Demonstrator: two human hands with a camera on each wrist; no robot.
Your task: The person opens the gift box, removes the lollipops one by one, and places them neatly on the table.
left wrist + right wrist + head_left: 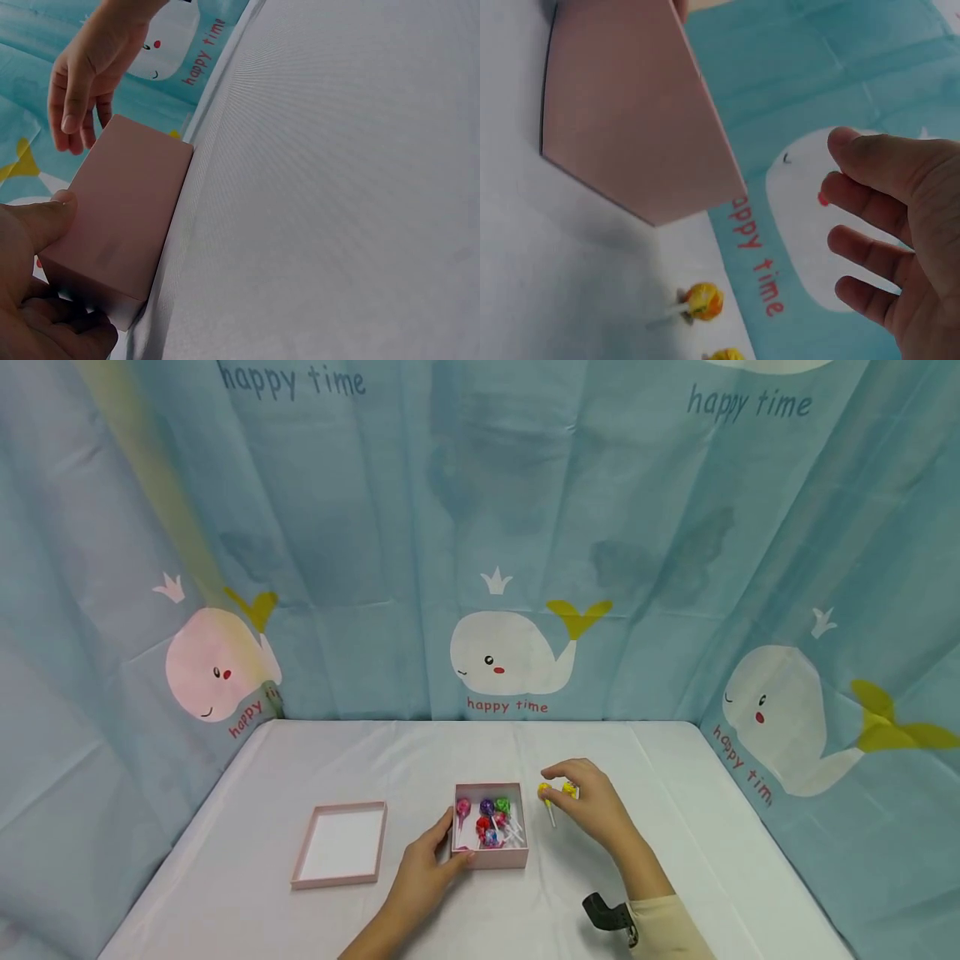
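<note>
On a white-covered table [675,777], a person's left hand [423,868] grips the near-left corner of a pink box [491,857] filled with lollipops [487,818], while the right hand [592,806] hovers with relaxed, empty fingers [870,202] over two yellow lollipops [555,792] just right of the box; a pink lid [341,843] lies to its left.

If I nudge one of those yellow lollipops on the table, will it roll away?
Probably only a little: the yellow lollipop has a round head, but its stick lies flat, so it would likely pivot. It looks light and stiff, easy for the right hand to pinch.
</note>
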